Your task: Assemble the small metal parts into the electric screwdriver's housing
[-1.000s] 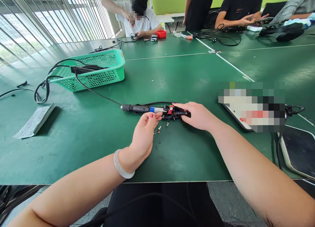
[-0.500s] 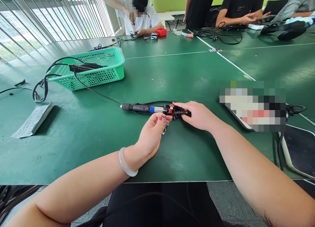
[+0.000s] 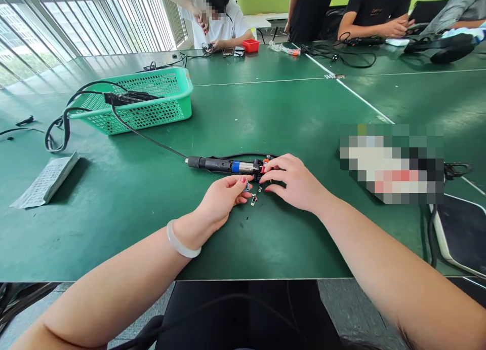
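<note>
A slim black electric screwdriver (image 3: 218,164) with a blue band and a bare silver section lies on the green table, its innards exposed at the right end. My left hand (image 3: 220,195) is closed just in front of it, pinching a small bluish-grey piece (image 3: 247,186) between thumb and fingers. My right hand (image 3: 294,183) reaches over the exposed end, fingers curved and apart, the fingertips at the red part (image 3: 265,163). It hides the screwdriver's right tip. Between the hands lie a small metal piece (image 3: 254,200) and a tinier one (image 3: 260,189).
A green mesh basket (image 3: 178,107) with black cables stands at the back left. Nearer is a folded paper pad (image 3: 47,180). A blurred-out item (image 3: 391,165) and a dark-screened device (image 3: 461,228) lie right. Across the table people sit near a red box (image 3: 250,45).
My right hand has left its hold on the screwdriver's right end and come left and nearer, fingers spreading. My left hand has drawn slightly left, showing the small metal piece on the table.
</note>
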A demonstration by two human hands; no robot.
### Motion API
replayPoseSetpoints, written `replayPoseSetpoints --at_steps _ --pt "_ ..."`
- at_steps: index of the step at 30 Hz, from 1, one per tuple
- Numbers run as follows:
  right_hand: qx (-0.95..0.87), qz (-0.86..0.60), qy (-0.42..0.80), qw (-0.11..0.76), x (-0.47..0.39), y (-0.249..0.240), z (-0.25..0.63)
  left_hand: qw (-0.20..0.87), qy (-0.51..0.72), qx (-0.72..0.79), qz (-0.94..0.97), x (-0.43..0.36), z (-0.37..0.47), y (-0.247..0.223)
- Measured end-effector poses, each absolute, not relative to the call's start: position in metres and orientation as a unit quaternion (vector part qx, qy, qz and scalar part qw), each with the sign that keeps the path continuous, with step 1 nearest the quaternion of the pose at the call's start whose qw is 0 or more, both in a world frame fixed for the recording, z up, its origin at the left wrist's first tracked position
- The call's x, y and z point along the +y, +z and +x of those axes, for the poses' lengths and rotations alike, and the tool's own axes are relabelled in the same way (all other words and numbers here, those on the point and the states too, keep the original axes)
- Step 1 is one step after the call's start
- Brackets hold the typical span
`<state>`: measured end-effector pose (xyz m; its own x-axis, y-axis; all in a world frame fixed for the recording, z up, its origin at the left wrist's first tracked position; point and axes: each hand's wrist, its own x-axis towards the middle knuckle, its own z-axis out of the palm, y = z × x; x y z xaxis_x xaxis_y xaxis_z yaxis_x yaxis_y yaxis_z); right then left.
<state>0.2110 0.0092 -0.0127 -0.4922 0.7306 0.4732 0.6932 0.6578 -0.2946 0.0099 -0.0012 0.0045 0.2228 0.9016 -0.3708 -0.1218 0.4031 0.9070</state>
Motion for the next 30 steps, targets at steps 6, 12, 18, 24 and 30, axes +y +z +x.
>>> replayPoseSetpoints --at_steps 6,12,18,24,30 --pt "-0.856 -0.424 0.027 0.294 0.017 -0.02 0.204 0.69 0.358 0.49 0.395 0.003 0.009 0.004" --pt "-0.857 -0.419 0.039 0.299 0.018 -0.019 0.204 0.61 0.345 0.529 0.479 0.007 0.012 0.001" --pt "-0.855 -0.418 0.045 0.304 0.02 -0.019 0.203 0.564 0.308 0.521 0.562 0.008 0.011 -0.004" --pt "-0.867 -0.408 0.028 0.286 0.02 -0.018 0.202 0.555 0.301 0.517 0.577 0.009 0.012 -0.007" --pt "-0.873 -0.399 0.007 0.279 0.019 -0.016 0.201 0.522 0.292 0.534 0.598 0.008 0.013 -0.002"
